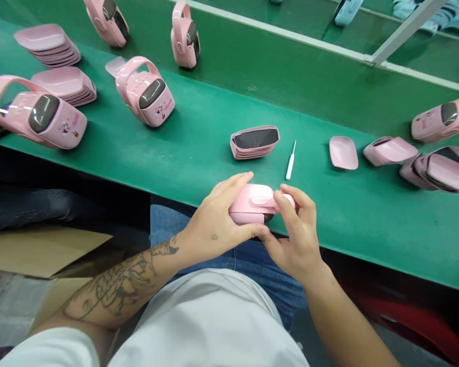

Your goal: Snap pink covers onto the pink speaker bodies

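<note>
A pink plastic case with a carry handle (248, 204) lies on its side at the table's front edge, between my hands. My left hand (218, 219) is wrapped round its left end, thumb along the near side. With my right hand (300, 229) I grip the handle at the right end, fingers curled over it and thumb near the case's lower edge. Part of a dark panel shows under the case. Just beyond my hands sits a stack of pink curved covers (255, 142) with a dark inside, and right of it a white-handled screwdriver-like tool (290, 163).
Similar pink cases (147, 94) with handles and dark windows stand at the left and back. Pink panels are stacked at the left (65, 84) and right (436, 168), with a single panel (343, 153) nearer. A white metal rail (290, 38) runs behind the green table (367, 219).
</note>
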The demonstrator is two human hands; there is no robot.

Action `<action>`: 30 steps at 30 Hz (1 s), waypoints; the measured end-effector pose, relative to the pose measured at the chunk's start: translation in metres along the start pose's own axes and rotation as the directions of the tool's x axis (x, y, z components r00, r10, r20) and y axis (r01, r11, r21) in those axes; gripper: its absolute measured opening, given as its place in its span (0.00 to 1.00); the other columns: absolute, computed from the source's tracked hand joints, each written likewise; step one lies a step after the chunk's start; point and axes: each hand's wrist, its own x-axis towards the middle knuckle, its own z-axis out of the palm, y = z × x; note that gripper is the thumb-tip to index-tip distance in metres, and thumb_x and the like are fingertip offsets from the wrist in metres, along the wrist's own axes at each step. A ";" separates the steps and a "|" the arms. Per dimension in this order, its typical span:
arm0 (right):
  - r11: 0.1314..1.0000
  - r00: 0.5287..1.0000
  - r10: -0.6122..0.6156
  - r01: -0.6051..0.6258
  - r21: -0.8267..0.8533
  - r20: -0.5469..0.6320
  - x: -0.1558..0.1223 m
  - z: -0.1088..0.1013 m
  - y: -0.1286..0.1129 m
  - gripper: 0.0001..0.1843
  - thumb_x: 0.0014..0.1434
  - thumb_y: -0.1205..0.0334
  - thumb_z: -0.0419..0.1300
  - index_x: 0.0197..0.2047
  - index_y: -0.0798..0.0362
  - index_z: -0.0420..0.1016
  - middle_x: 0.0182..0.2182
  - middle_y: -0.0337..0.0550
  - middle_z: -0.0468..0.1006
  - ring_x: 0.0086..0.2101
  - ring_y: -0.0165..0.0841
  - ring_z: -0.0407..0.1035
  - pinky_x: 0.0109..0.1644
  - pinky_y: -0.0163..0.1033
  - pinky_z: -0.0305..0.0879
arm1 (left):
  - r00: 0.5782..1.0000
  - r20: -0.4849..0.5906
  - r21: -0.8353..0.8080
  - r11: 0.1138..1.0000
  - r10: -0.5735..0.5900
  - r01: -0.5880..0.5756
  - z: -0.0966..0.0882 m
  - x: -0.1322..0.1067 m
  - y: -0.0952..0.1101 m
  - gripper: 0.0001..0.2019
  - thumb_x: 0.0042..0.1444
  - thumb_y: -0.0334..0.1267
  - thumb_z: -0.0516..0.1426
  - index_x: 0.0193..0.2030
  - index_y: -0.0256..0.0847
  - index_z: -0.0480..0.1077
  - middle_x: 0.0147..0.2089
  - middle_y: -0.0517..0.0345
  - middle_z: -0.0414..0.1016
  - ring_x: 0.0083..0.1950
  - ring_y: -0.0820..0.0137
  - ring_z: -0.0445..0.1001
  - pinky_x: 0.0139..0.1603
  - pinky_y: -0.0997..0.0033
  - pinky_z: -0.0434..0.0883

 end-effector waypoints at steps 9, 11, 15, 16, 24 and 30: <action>0.871 0.914 0.396 -0.405 0.279 0.089 -0.010 -0.016 0.018 0.38 0.66 0.49 0.69 0.75 0.41 0.64 0.54 0.49 0.71 0.52 0.45 0.71 0.55 0.54 0.77 | 0.966 0.019 -0.111 0.961 0.258 -0.254 0.016 0.020 -0.029 0.40 0.64 0.52 0.66 0.78 0.40 0.62 0.78 0.38 0.66 0.78 0.46 0.66 0.79 0.45 0.64; 0.844 0.887 0.451 -0.461 0.274 0.104 -0.008 -0.018 0.016 0.36 0.63 0.48 0.72 0.71 0.42 0.69 0.48 0.45 0.72 0.47 0.42 0.71 0.53 0.53 0.76 | 0.948 0.034 -0.105 0.944 0.318 -0.313 0.018 0.018 -0.030 0.38 0.67 0.48 0.63 0.80 0.40 0.59 0.79 0.37 0.64 0.79 0.47 0.65 0.79 0.46 0.64; 0.797 0.832 0.541 -0.554 0.243 0.121 -0.001 -0.022 0.002 0.31 0.63 0.52 0.72 0.67 0.42 0.72 0.43 0.41 0.73 0.41 0.39 0.72 0.51 0.51 0.75 | 0.921 0.061 -0.025 0.923 0.384 -0.383 0.016 0.013 -0.028 0.48 0.59 0.43 0.70 0.82 0.39 0.53 0.80 0.34 0.62 0.80 0.46 0.63 0.79 0.46 0.65; 0.789 0.821 0.558 -0.570 0.228 0.121 0.000 -0.023 -0.003 0.29 0.63 0.54 0.72 0.65 0.42 0.73 0.42 0.41 0.73 0.40 0.38 0.72 0.49 0.50 0.75 | 0.919 0.052 0.008 0.920 0.391 -0.392 0.015 0.012 -0.027 0.49 0.57 0.40 0.71 0.81 0.39 0.54 0.79 0.34 0.63 0.80 0.46 0.64 0.79 0.47 0.66; 0.662 0.688 0.697 -0.725 0.191 0.199 0.005 -0.028 -0.028 0.32 0.64 0.50 0.70 0.68 0.43 0.70 0.47 0.47 0.81 0.43 0.44 0.78 0.48 0.54 0.80 | 0.929 -0.017 0.165 0.918 0.369 -0.361 0.015 0.000 -0.020 0.43 0.59 0.35 0.68 0.79 0.35 0.59 0.75 0.36 0.70 0.76 0.52 0.71 0.77 0.56 0.70; 0.646 0.692 0.700 -0.719 0.256 0.177 0.004 -0.018 -0.024 0.30 0.60 0.48 0.73 0.63 0.42 0.74 0.43 0.44 0.82 0.36 0.40 0.78 0.42 0.50 0.79 | 0.932 -0.058 0.191 0.920 0.359 -0.342 0.015 -0.006 -0.016 0.41 0.58 0.34 0.69 0.77 0.33 0.62 0.73 0.36 0.72 0.73 0.52 0.74 0.75 0.59 0.72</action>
